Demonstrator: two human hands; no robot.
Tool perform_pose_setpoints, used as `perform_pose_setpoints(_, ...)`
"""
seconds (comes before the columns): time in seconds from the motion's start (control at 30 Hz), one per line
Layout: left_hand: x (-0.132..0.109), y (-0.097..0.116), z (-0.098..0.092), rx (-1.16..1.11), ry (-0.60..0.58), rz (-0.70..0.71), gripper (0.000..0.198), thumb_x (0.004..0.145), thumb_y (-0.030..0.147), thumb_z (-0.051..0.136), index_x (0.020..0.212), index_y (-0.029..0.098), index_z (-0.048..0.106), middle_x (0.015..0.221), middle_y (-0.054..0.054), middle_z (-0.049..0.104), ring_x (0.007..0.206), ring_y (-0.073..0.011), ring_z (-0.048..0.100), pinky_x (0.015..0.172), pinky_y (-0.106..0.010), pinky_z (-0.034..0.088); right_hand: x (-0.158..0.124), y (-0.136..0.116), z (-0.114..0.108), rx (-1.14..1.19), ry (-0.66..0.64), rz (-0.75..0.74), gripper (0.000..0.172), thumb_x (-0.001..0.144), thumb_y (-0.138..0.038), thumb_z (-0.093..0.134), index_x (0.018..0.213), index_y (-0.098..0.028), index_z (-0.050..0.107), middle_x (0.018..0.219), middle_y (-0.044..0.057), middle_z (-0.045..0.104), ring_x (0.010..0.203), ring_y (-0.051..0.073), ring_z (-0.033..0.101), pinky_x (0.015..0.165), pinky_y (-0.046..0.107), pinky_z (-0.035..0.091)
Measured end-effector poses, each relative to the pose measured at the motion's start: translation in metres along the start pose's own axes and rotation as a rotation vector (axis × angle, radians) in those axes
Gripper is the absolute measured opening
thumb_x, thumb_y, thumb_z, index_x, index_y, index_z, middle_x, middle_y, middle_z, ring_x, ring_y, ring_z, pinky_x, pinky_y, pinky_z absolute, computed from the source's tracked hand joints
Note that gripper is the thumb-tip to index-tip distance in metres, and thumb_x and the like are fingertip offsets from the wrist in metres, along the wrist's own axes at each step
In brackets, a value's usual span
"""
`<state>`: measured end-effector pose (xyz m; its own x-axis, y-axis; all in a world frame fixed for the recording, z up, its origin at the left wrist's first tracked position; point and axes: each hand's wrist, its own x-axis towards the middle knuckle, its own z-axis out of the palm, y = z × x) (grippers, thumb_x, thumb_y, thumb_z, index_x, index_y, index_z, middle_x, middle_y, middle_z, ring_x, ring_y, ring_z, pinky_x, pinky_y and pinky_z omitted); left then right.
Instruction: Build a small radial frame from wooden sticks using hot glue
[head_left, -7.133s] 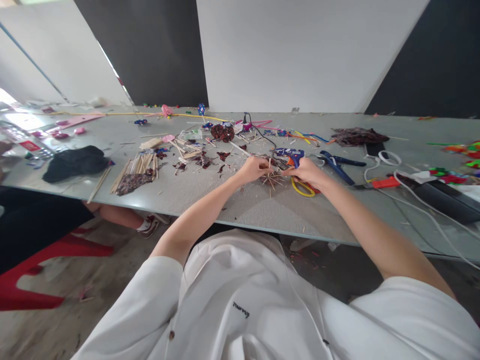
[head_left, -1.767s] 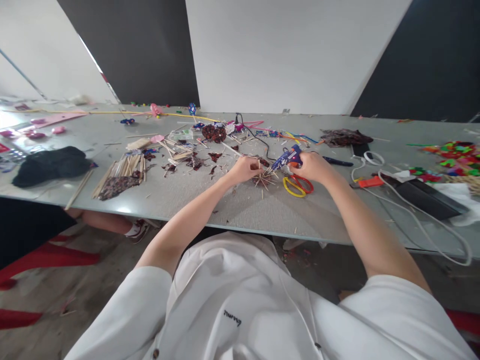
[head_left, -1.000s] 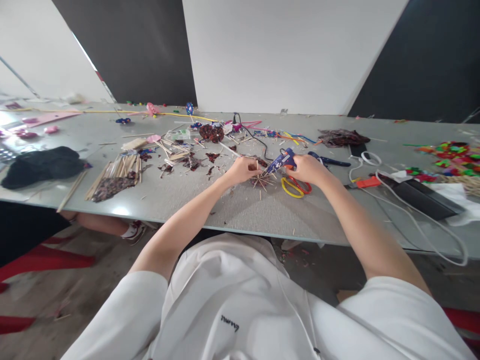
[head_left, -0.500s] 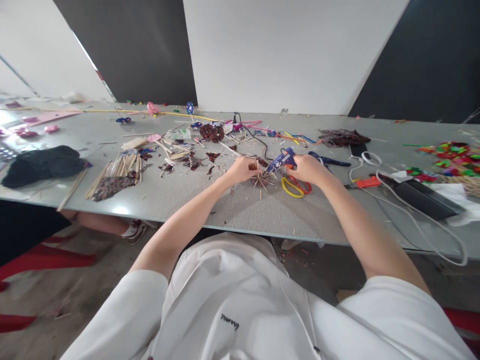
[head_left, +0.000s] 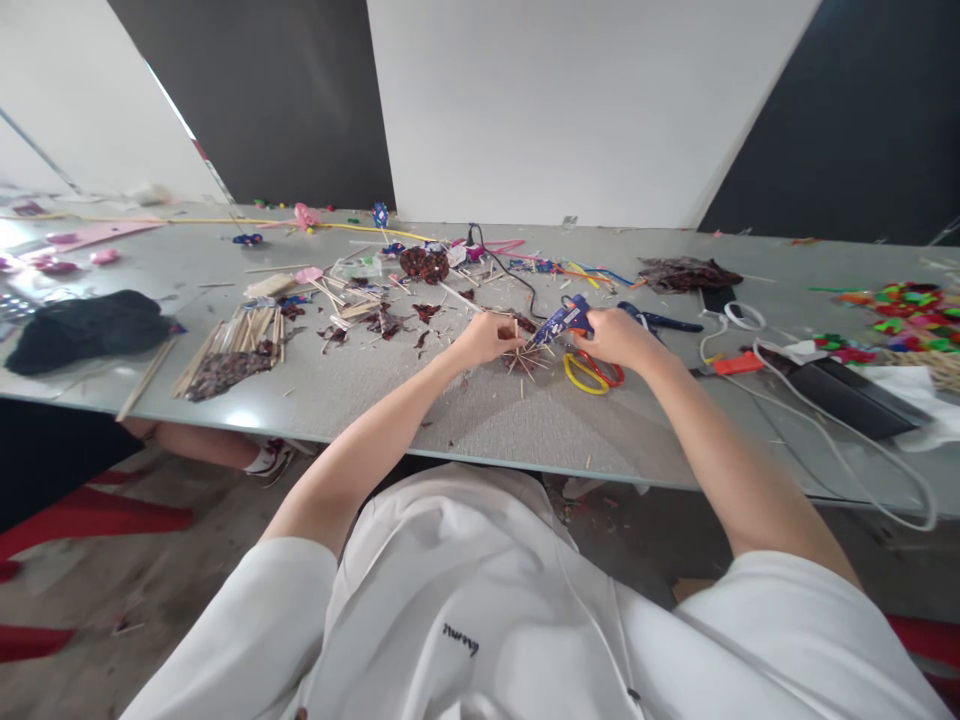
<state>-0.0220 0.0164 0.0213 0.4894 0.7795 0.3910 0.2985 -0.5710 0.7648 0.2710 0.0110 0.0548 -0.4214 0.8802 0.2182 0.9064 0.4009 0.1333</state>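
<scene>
My right hand (head_left: 611, 337) is wrapped round a blue glue gun (head_left: 568, 318), whose nozzle points down and left. Its tip is at a brown piece with thin wooden sticks fanning out (head_left: 529, 360), which lies on the table. The fingers of my left hand (head_left: 491, 337) are pinched together at the left side of this piece, on a short wooden stick (head_left: 515, 328). Just below the glue gun lie scissors with yellow and red handles (head_left: 587, 374).
On the grey table (head_left: 480, 420) lie a stick bundle (head_left: 251, 335), dark cloth (head_left: 90, 330), brown scraps (head_left: 382, 322), blue-handled pliers (head_left: 667, 322), a black case (head_left: 855, 395) with white cable, and colourful pieces (head_left: 907, 310). Another person's leg (head_left: 199, 445) shows below the table.
</scene>
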Motion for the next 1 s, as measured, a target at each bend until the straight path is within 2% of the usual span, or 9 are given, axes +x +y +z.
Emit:
perform_pose_setpoints(0.7, 0.0001, 0.0000, -0.0009, 0.017, 0.007, 0.032, 0.012, 0.085, 0.024, 0.076, 0.079, 0.014, 0.077, 0.075, -0.006, 0.075, 0.066, -0.0127, 0.064, 0.064, -0.023, 0.047, -0.0003, -0.0027, -0.0029, -0.004, -0.018, -0.011, 0.034, 0.101, -0.043, 0.054, 0.102, -0.013, 0.070, 0.095, 0.023, 0.079, 0.089, 0.033, 0.075, 0.072, 0.035, 0.046)
perform_pose_setpoints(1.0, 0.0005, -0.0008, -0.0003, -0.008, 0.002, 0.020, 0.013, 0.085, 0.024, 0.076, 0.078, 0.013, 0.076, 0.074, -0.006, 0.075, 0.065, -0.0127, 0.063, 0.062, -0.023, 0.046, 0.0003, -0.0030, -0.0030, 0.019, -0.039, 0.011, 0.033, 0.100, -0.042, 0.056, 0.103, -0.013, 0.072, 0.098, 0.023, 0.079, 0.093, 0.034, 0.075, 0.077, 0.037, 0.048)
